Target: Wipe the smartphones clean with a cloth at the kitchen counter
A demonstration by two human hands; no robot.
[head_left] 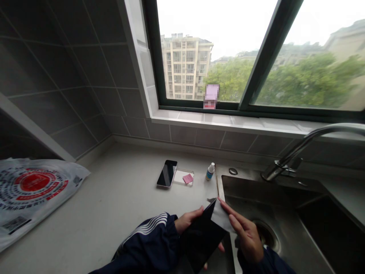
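Note:
A dark, flat, glossy panel that looks like a tablet (201,238) is tilted low in front of me, over the near edge of the sink. My left hand (189,220) grips it from the left, its fingertips showing beyond the lower right edge. A grey cleaning cloth (221,217) with a zigzag edge lies over the panel's upper right corner. My right hand (245,233) presses the cloth there, fingers together. Farther back, a smartphone (167,173) lies beside a clear phone case (180,176) with a pink paper (188,178) on it. A small spray bottle (210,171) stands upright near the sink.
On the right is a steel sink (256,186) with a curved faucet (296,146). A printed white plastic bag (42,190) rests on the countertop (114,198) at the left. A tiled sill (228,118) and window run along the back.

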